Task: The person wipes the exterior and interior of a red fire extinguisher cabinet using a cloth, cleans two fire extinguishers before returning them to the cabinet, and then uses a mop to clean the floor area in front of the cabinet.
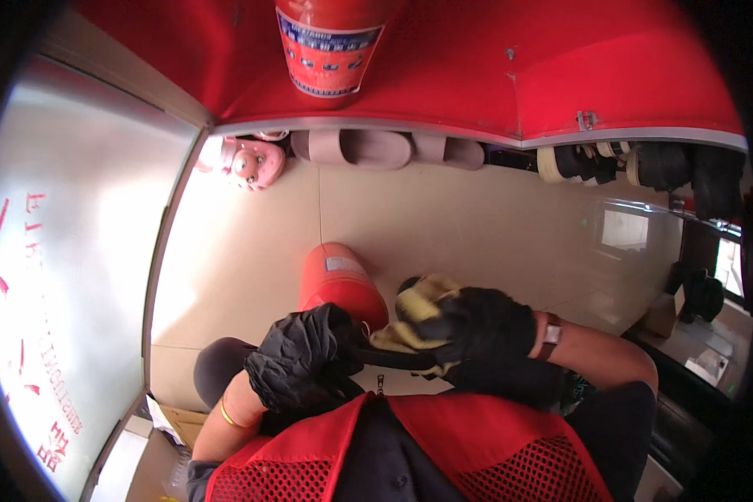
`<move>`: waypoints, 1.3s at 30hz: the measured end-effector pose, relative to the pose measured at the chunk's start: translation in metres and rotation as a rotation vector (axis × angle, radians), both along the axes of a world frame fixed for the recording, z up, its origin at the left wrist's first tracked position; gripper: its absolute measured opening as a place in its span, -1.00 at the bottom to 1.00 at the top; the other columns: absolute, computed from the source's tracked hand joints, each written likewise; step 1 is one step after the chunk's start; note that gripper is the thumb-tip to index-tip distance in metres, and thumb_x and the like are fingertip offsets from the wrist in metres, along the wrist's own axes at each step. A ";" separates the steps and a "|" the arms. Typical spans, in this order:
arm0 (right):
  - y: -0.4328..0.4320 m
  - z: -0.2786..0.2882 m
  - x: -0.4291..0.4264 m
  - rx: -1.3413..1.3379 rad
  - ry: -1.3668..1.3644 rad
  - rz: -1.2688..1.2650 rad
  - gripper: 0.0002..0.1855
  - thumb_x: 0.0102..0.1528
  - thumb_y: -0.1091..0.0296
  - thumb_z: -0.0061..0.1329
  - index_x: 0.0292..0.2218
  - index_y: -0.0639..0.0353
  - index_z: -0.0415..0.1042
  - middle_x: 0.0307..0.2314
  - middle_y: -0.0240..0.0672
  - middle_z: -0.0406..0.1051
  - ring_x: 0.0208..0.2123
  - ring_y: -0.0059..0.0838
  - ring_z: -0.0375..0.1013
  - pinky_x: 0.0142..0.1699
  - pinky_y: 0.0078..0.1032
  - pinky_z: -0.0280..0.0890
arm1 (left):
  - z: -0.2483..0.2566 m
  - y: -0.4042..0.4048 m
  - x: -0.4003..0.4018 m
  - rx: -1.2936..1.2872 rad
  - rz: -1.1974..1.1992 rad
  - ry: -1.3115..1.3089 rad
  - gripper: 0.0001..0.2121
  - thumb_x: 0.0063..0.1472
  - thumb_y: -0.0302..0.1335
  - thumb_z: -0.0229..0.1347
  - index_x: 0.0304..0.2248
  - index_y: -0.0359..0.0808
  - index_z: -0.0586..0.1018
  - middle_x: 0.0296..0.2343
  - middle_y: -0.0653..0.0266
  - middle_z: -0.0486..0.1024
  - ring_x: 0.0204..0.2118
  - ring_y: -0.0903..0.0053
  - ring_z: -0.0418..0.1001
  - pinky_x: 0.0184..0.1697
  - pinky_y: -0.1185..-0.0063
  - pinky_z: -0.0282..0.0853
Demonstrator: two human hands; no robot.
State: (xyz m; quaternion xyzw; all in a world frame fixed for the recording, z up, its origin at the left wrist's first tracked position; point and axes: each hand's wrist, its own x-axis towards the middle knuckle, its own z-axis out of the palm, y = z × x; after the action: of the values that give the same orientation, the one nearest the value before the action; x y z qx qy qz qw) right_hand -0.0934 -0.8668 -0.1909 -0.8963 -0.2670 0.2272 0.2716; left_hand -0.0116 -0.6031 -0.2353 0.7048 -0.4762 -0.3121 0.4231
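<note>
A red fire extinguisher (342,279) stands on the tiled floor in front of me, its head end towards my body. My left hand (307,348), in a loose black glove, is closed at the head end, which it mostly hides. From there a black hose (392,359) runs across to the right. My right hand (486,323), also black-gloved, bunches a yellowish cloth (430,301) against the hose's right part. The fingers are partly hidden by the cloth.
A second fire extinguisher (329,56) stands before a red panel (452,75). Below its metal edge lie mauve slides (376,149), pink clogs (257,166) and several dark shoes (577,164). A frosted glass panel (94,251) bearing writing rises at left; a cardboard box (185,423) sits lower left.
</note>
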 end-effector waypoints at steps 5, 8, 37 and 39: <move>0.008 -0.021 -0.014 0.092 0.134 -0.021 -0.46 -0.19 0.20 0.07 -0.12 0.12 0.35 -0.25 -0.10 0.33 -0.22 -0.07 0.34 -0.14 -0.28 0.27 | 0.003 -0.002 -0.002 0.050 -0.031 -0.006 -0.66 -0.21 -0.27 0.22 -0.38 -0.17 0.51 -0.37 0.23 0.41 -0.30 0.31 0.40 -0.32 0.45 0.34; 0.007 -0.019 -0.019 0.027 0.142 -0.010 -0.43 -0.23 0.22 0.07 -0.12 0.14 0.35 -0.23 -0.09 0.30 -0.23 -0.10 0.33 -0.16 -0.30 0.28 | -0.005 -0.001 -0.003 0.028 -0.049 -0.051 -0.65 -0.18 -0.25 0.21 -0.35 -0.18 0.50 -0.37 0.21 0.41 -0.31 0.30 0.39 -0.32 0.44 0.34; -0.112 -0.181 0.209 -0.108 -0.185 -0.476 -0.75 -0.02 0.26 -0.15 -0.32 0.07 0.51 -0.32 -0.23 0.47 -0.28 -0.19 0.44 -0.13 -0.37 0.30 | -0.009 -0.018 -0.048 0.545 -0.107 -0.570 -0.58 -0.09 -0.34 0.11 -0.19 -0.29 0.39 -0.31 0.08 0.40 -0.46 0.23 0.47 -0.61 0.39 0.35; -0.161 -0.166 0.191 0.252 0.175 -0.248 -0.75 -0.04 0.26 -0.11 -0.32 0.08 0.51 -0.36 -0.27 0.49 -0.34 -0.33 0.44 -0.18 -0.44 0.28 | -0.014 -0.028 -0.042 0.384 -0.114 -0.545 -0.61 -0.06 -0.34 0.10 -0.19 -0.26 0.40 -0.29 0.10 0.40 -0.51 0.25 0.47 -0.62 0.39 0.34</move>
State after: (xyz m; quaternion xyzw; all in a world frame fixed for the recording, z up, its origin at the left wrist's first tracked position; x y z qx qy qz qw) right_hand 0.0977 -1.0273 -0.3573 -0.8581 -0.1564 0.2340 0.4296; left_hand -0.0541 -0.6308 -0.2494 0.8014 -0.5430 -0.2194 0.1215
